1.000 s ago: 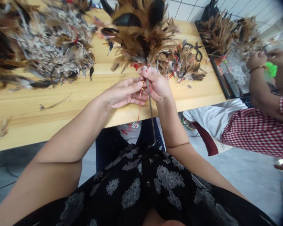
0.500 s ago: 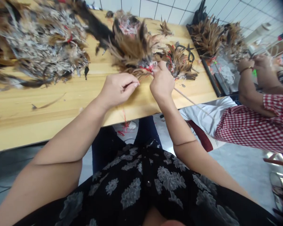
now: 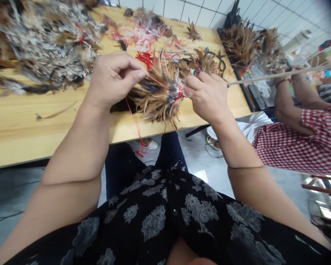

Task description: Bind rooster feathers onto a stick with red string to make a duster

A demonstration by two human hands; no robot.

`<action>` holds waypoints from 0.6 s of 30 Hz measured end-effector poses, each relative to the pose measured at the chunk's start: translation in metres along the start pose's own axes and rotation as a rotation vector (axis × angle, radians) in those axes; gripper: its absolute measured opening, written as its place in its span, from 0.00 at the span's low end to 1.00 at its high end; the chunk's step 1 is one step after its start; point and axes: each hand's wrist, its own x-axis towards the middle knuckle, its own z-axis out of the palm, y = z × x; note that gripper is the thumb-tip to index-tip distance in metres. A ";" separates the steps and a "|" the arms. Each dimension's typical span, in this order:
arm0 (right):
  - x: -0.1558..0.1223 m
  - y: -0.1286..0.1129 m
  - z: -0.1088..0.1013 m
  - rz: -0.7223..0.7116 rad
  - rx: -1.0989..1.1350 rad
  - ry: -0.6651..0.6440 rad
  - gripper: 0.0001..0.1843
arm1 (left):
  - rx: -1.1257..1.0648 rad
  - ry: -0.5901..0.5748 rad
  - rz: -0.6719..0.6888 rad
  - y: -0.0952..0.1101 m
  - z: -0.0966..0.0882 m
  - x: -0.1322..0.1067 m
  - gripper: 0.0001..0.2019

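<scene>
My right hand (image 3: 208, 96) is closed on a thin wooden stick (image 3: 281, 74) just where a bundle of brown feathers (image 3: 158, 94) is bound to it; the stick runs off to the right. My left hand (image 3: 113, 77) pinches a red thread (image 3: 154, 80) that stretches taut to the binding. A loose end of the red thread hangs down past the edge of the wooden table (image 3: 79, 121). The feather head points left and towards me, over the table's near edge.
A big heap of grey and brown feathers (image 3: 41, 44) covers the table's back left. Red and pink threads (image 3: 143, 35) and small feather tufts (image 3: 209, 62) lie behind my hands. At the right, a person in a red checked garment (image 3: 298, 143) handles more feathers (image 3: 251, 44).
The stick has swung from pointing down at my lap to pointing right, and the feather head has turned over towards me. My left hand has risen and pulled the red thread out to the left.
</scene>
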 end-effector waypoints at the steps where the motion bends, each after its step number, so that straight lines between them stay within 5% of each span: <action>1: -0.004 0.001 -0.004 -0.005 0.032 0.019 0.26 | -0.017 0.015 -0.001 0.000 -0.003 0.000 0.27; 12: -0.033 -0.034 -0.026 -0.273 0.249 -0.109 0.12 | -0.390 0.024 0.206 -0.012 0.005 0.004 0.22; 15: -0.037 -0.043 -0.024 -0.390 0.256 0.007 0.14 | -0.335 -0.043 0.093 -0.001 0.013 0.000 0.25; 18: -0.038 -0.047 -0.028 -0.490 0.188 0.389 0.13 | -0.328 -0.186 -0.094 0.007 0.027 -0.012 0.27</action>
